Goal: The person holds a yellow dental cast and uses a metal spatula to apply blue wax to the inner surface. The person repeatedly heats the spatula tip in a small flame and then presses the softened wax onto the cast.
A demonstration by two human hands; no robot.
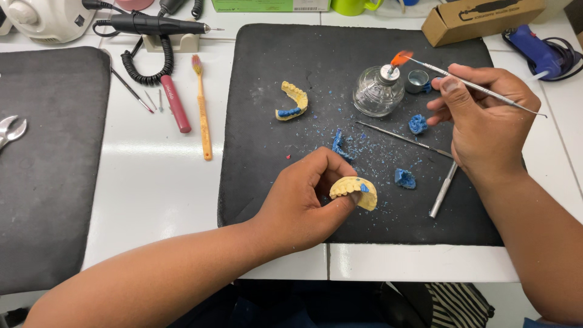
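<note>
While the glass spirit lamp [378, 92] burns on the black mat [273, 182], orange flame at its wick, whatever liquid is inside can't be made out through the glass. Small round metal cup [418, 80] just beside it, contents not readable.

Left hand [300, 200]: forearm comes in from lower left, wrist over the mat's near edge, fingers clamped on a yellow dental cast [355, 191] with a blue wax spot, held just above the mat's front area, teeth side up.

Right hand [486, 118]: forearm from lower right, fingers pinched together on a thin metal wax tool [480, 88], pen grip, tip in the flame.

On the mat: second yellow cast [293, 101] with blue wax along its arch, left of the lamp, well apart from both hands. Blue wax lumps [405, 178] and crumbs scattered mid-mat. Two more metal instruments [443, 189] lie between the hands.

Edges: mat's front edge sits near the white tabletop [164, 182] edge. Bare tabletop strip left of the mat holds a toothbrush [203, 109], a red pen [175, 104] and a coiled-cord handpiece [155, 24]. Second dark mat [48, 170] far left. Cardboard box [480, 18] and blue glue gun [537, 51] at upper right, near the right hand.
</note>
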